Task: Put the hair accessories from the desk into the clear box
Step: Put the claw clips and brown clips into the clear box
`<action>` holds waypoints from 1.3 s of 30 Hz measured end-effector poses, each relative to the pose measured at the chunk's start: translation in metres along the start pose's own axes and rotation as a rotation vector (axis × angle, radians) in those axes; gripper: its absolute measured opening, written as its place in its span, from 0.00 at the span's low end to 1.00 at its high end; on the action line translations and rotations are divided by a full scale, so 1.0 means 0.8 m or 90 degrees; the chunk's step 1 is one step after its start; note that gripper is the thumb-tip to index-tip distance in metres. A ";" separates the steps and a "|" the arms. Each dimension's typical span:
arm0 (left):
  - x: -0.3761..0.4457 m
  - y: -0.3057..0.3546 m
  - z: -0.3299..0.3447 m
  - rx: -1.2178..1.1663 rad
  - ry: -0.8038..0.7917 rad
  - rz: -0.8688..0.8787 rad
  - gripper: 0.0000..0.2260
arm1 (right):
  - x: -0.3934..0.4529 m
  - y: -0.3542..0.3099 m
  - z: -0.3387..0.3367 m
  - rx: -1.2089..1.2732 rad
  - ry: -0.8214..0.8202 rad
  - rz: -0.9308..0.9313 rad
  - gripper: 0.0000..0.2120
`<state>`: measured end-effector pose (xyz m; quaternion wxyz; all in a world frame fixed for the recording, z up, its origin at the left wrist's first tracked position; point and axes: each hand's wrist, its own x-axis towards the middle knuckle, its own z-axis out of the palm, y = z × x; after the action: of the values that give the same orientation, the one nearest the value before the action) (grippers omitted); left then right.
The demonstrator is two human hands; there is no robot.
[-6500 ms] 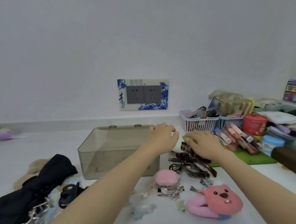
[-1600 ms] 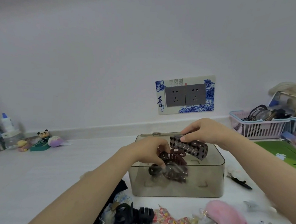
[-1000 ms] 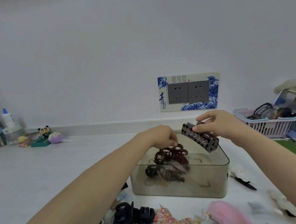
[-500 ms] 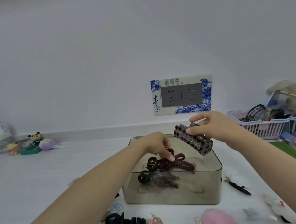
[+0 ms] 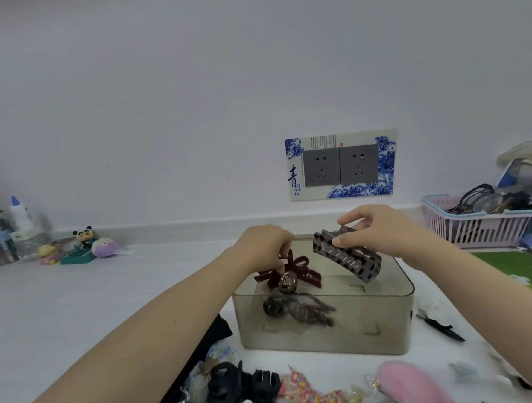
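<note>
The clear smoky box [image 5: 375, 326] stands open on the white desk. My left hand [image 5: 265, 245] pinches a dark red bow-shaped claw clip [image 5: 300, 273] above the box's left side. A brown claw clip [image 5: 298, 310] lies inside the box below it. My right hand [image 5: 384, 232] pinches a leopard-print rectangular claw clip [image 5: 348, 261] over the box's back right. More accessories lie in front of the box: a black claw clip [image 5: 240, 389], a red patterned bow [image 5: 312, 394], a pink fluffy clip [image 5: 418, 388] and a black flat clip [image 5: 440, 327].
A pink basket [image 5: 475, 223] with glasses stands at the back right beside a green mat [image 5: 516, 266]. Small toys [image 5: 84, 246] and bottles [image 5: 13, 232] sit at the far left by the wall. A black cloth [image 5: 209, 338] lies left of the box.
My left hand has lifted the red bow clip slightly above the box's left side. My right hand keeps the leopard clip over the box, tilted down to the right.
</note>
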<state>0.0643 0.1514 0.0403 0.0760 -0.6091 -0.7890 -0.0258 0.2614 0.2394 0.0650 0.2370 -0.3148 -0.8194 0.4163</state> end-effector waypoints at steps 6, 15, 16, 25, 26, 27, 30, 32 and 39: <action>0.000 -0.006 0.006 -0.001 -0.002 0.008 0.13 | -0.001 0.005 0.009 -0.022 -0.008 0.001 0.21; -0.012 -0.013 -0.010 -0.160 0.016 0.022 0.10 | -0.003 0.005 0.010 -0.027 0.002 -0.004 0.20; -0.016 -0.011 -0.015 -0.220 0.018 0.023 0.09 | -0.004 0.005 0.010 -0.028 0.002 -0.006 0.20; -0.045 0.002 -0.030 -0.293 -0.178 0.036 0.14 | -0.009 0.001 0.008 -0.028 -0.012 -0.019 0.21; -0.046 0.002 -0.030 -0.293 -0.177 0.030 0.14 | -0.009 0.001 0.008 -0.030 -0.015 -0.019 0.21; -0.046 0.003 -0.031 -0.292 -0.176 0.024 0.14 | -0.010 0.001 0.009 -0.031 -0.017 -0.019 0.21; -0.047 0.002 -0.030 -0.287 -0.168 0.009 0.14 | -0.010 0.001 0.010 -0.032 -0.023 -0.019 0.21; -0.046 -0.002 -0.027 -0.295 -0.162 -0.004 0.13 | -0.009 0.001 0.011 -0.031 -0.026 -0.021 0.21; -0.037 -0.011 -0.015 -0.311 -0.111 -0.047 0.09 | -0.006 -0.001 0.012 -0.046 -0.052 -0.033 0.21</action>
<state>0.0641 0.1191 0.0485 -0.1428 -0.5801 -0.7847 -0.1657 0.2580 0.2307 0.0602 0.2026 -0.2850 -0.8507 0.3925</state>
